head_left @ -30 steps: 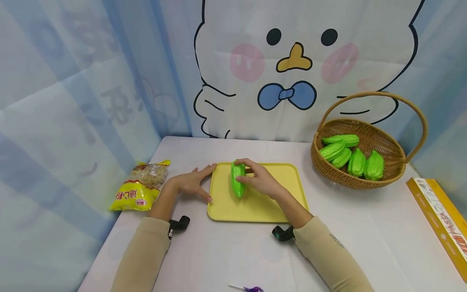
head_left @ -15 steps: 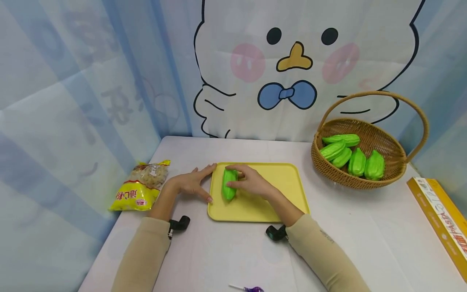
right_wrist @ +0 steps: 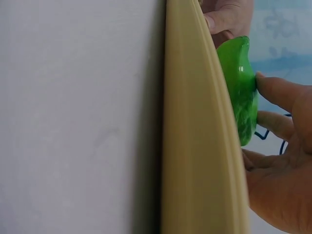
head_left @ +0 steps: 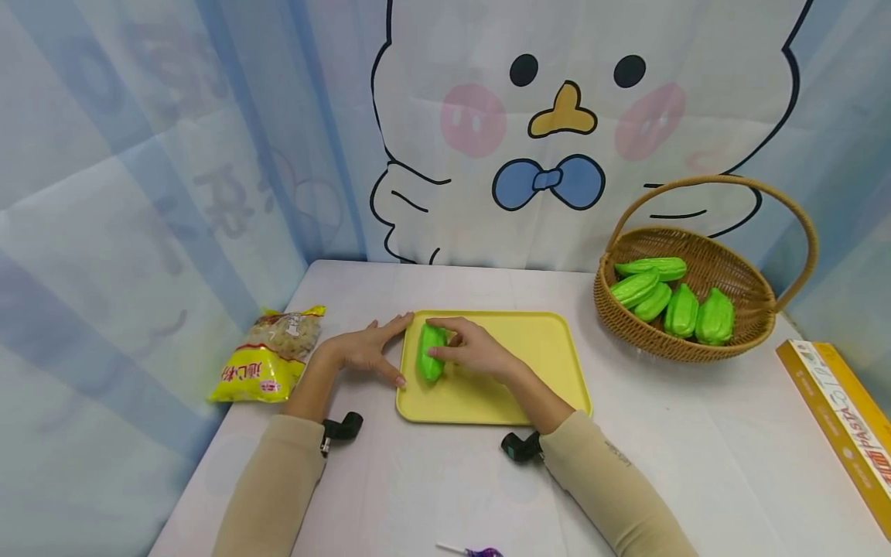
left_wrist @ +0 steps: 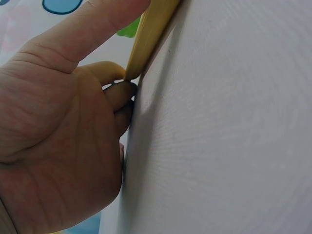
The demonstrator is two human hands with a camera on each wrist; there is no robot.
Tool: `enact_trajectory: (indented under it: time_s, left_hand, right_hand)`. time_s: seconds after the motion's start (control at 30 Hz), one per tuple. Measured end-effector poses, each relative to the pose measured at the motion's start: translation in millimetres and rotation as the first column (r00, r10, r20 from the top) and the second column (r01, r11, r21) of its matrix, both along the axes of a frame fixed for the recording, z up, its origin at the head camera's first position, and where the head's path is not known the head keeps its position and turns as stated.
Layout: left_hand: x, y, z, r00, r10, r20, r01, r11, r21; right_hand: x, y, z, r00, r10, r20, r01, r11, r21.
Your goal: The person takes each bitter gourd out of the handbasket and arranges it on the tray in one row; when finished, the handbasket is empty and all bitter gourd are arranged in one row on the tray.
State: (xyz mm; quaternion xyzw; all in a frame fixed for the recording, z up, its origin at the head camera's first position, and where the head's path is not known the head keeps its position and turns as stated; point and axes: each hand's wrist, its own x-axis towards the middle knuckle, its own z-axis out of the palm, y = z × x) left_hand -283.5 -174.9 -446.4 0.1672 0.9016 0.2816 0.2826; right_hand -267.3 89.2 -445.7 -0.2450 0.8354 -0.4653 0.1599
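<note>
A green ridged bitter melon (head_left: 428, 360) lies over the left part of a yellow tray (head_left: 518, 375), long side pointing away from me. My right hand (head_left: 482, 352) pinches it, thumb on the near side and index finger at the far end; the right wrist view shows the thumb against the melon (right_wrist: 239, 92). At the tray's left edge rests my left hand (head_left: 362, 350), thumb and fingers spread along the rim. In the left wrist view, the fingertips of that hand (left_wrist: 63, 117) are right at the tray's side wall (left_wrist: 148, 44).
Several more bitter melons (head_left: 681, 311) sit in a wicker basket (head_left: 696, 352) with a tall handle at the back right. Left of the tray stands a yellow snack-style bag (head_left: 267, 360). A pasta box (head_left: 838, 418) lies at the right; a purple lollipop (head_left: 482, 551) lies in front.
My right hand has moved left across the tray with the bitter melon, from near its middle to close by the left rim. The left hand has stayed in place.
</note>
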Motion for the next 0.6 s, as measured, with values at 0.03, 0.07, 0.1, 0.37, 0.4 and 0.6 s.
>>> enact_trajectory:
  time_s: [0.03, 0.07, 0.1, 0.37, 0.4, 0.6]
  left_hand:
    - [0.1, 0.1, 0.0, 1.000, -0.001, 0.000, 0.001, 1.000, 0.001]
    - [0.1, 0.0, -0.3, 1.000, -0.002, -0.001, 0.002, 1.000, 0.002]
    - [0.1, -0.2, -0.4, 1.000, -0.003, -0.002, 0.003, 1.000, 0.002]
    - [0.9, -0.4, -0.2, 1.000, -0.007, -0.014, 0.007, 1.000, 0.004]
    - [1.0, -0.5, -0.1, 1.000, -0.005, -0.014, 0.006, 1.000, 0.004]
    - [1.3, 0.3, 1.4, 1.000, -0.005, -0.012, 0.005, 1.000, -0.004]
  right_hand:
    - [0.0, -0.5, -0.3, 1.000, 0.003, 0.000, -0.003, 1.000, -0.001]
    - [-0.1, -1.1, -0.5, 1.000, 0.005, 0.001, -0.005, 1.000, -0.001]
    - [-0.1, -1.5, -0.8, 1.000, 0.007, 0.002, -0.007, 1.000, 0.000]
    - [0.2, -4.7, -1.7, 1.000, 0.014, -0.002, -0.014, 1.000, 0.007]
    - [0.2, -5.4, -1.8, 1.000, 0.016, -0.005, -0.016, 1.000, 0.008]
    - [1.2, -7.9, -1.1, 1.000, 0.016, -0.010, -0.016, 1.000, -0.002]
